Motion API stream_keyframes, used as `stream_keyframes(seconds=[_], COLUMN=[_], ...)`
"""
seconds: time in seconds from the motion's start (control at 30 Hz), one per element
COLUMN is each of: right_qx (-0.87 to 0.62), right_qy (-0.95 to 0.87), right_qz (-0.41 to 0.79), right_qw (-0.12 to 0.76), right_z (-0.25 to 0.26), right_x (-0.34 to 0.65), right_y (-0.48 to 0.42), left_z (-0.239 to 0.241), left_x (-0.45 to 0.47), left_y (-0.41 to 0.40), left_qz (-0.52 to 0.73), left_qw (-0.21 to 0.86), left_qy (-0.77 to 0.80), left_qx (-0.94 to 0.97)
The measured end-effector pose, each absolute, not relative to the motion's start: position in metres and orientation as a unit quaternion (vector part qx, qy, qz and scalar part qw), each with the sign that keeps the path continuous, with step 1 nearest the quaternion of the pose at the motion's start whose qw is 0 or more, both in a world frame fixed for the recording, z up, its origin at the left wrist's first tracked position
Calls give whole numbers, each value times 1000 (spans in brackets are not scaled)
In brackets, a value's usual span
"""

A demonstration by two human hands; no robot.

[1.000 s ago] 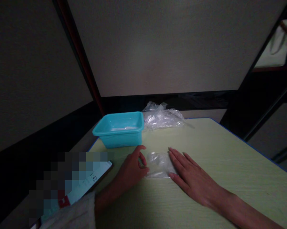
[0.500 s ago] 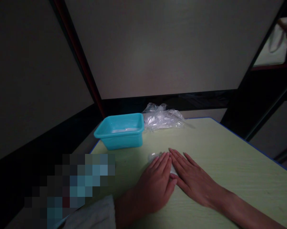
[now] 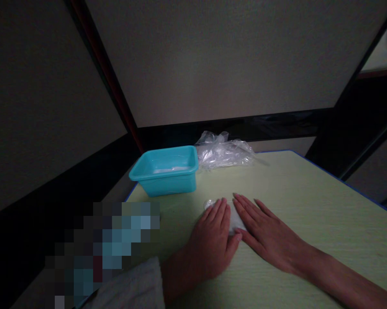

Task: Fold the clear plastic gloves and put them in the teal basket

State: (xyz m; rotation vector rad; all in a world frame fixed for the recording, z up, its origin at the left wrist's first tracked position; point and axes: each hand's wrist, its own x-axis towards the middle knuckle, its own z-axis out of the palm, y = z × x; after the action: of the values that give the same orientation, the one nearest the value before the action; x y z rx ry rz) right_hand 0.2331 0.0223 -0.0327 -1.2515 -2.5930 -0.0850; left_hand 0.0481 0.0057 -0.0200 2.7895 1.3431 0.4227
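Hands [image 3: 213, 242] [image 3: 267, 234] flat on clear bag [image 3: 236, 218], green table [image 3: 312, 193], grey walls [image 3: 228, 64]

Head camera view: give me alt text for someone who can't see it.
A left hand and a right hand lie flat side by side on a small clear plastic bag on a pale green table. Behind them sit a teal bin and a crumpled pile of clear bags; the light is dim.

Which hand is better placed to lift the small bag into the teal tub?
Left, probably: the left hand lies flat on the small clear bag, nearer the teal tub; the right hand rests on the bag's other edge, farther away.
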Motion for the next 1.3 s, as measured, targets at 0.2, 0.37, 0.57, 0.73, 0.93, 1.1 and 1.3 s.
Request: stream_keyframes(seconds=[0.2,0.37,0.57,0.73,0.93,1.1,1.3], right_qx=[-440,-450,-458,-479,-484,-496,-462], right_qy=[-887,-882,-881,-872,-871,-866,-878], right_qz=[-26,-12,-6,6,22,38,107], right_qw=[140,135,118,94,77,52,71], right_z=[-34,-31,-28,-23,-20,-17,-4], right_x=[232,230,232,240,248,251,263], right_y=[22,21,19,18,17,17,24], left_z=[-21,-17,-11,-12,-17,-16,-14], left_x=[41,37,38,38,36,36,34], left_y=[8,9,8,8,9,9,9], left_qz=[120,105,67,70,91,73,80], left_qw=[-2,-7,12,1,-16,-22,6], left_qy=[476,500,512,504,495,498,496], left_qx=[871,860,856,861,864,864,865])
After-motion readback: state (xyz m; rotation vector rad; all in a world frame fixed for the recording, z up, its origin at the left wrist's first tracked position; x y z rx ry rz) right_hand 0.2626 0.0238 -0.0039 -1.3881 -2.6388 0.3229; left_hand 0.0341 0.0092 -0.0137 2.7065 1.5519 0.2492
